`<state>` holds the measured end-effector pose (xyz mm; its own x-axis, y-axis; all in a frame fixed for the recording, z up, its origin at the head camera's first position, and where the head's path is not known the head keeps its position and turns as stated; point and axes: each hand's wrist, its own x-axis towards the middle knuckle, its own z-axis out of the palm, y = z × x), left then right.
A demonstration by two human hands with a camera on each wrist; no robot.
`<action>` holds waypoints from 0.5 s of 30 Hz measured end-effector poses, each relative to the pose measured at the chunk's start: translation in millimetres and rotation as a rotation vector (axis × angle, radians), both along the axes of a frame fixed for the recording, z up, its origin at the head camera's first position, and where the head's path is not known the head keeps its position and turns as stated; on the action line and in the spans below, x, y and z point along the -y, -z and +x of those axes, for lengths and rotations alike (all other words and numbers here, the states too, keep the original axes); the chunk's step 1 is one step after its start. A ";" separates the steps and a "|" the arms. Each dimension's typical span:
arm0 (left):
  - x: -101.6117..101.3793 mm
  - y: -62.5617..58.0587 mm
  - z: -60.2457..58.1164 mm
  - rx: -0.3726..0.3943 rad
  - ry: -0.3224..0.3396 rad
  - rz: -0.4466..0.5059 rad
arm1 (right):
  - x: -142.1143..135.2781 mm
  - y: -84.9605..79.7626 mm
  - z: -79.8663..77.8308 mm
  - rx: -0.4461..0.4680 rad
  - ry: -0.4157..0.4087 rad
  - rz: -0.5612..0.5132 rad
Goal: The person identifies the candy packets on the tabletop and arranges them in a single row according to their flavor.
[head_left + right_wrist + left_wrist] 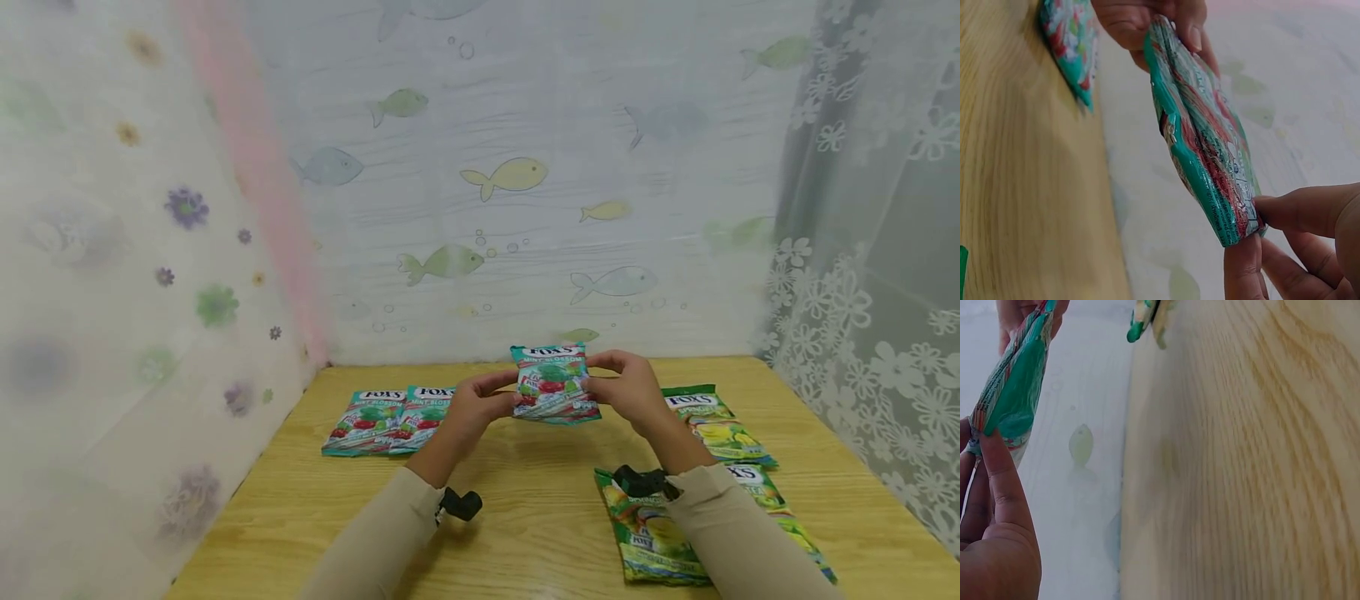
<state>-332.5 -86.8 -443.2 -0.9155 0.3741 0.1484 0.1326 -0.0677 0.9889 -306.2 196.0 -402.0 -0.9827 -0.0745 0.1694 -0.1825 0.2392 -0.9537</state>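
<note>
Both hands hold one teal Fox's Mint Blossom candy bag [553, 385] above the table, its printed front toward the head camera. The left hand [478, 408] pinches its left edge between thumb and fingers. At the opposite edge, the right hand [628, 392] pinches it the same way. Seen from the right wrist, the bag [1200, 137] is nearly edge-on, with a hand at each end. Two more teal candy bags [362, 423] lie overlapping to the left of the left hand. Green Fox's candy bags [654, 533] lie below and beside the right forearm, which partly covers them.
The wooden table [517, 517] ends at a back wall [510, 225] covered with a fish-print sheet. A flower-print sheet [135, 275] hangs at the left, and a lacy white-flowered curtain [862, 317] at the right. Both wrists carry black camera mounts [461, 504].
</note>
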 end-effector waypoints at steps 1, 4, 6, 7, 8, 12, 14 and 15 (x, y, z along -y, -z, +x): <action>1.4 0.0 -1.3 0.000 -0.009 -0.008 | 1.3 1.0 -1.7 0.001 0.001 -0.002; 6.2 0.1 -4.8 -0.014 -0.041 -0.034 | 6.2 5.5 -8.3 0.009 0.001 -0.017; 9.2 -0.7 -6.3 -0.031 -0.056 -0.049 | 10.5 8.4 -13.0 0.016 0.005 -0.031; 10.8 -0.2 -7.9 -0.036 -0.063 -0.054 | 12.8 9.6 -15.0 0.020 0.009 -0.036; 12.4 0.2 -9.0 -0.037 -0.068 -0.055 | 15.2 10.7 -16.7 0.023 0.010 -0.040; 18.6 3.2 -12.7 -0.025 -0.085 -0.059 | 24.8 14.5 -22.1 0.032 0.021 -0.043; 21.9 5.1 -13.8 -0.015 -0.097 -0.071 | 28.8 17.6 -24.9 0.037 0.023 -0.039; 23.6 5.8 -14.0 -0.011 -0.105 -0.081 | 30.8 19.4 -26.6 0.039 0.026 -0.041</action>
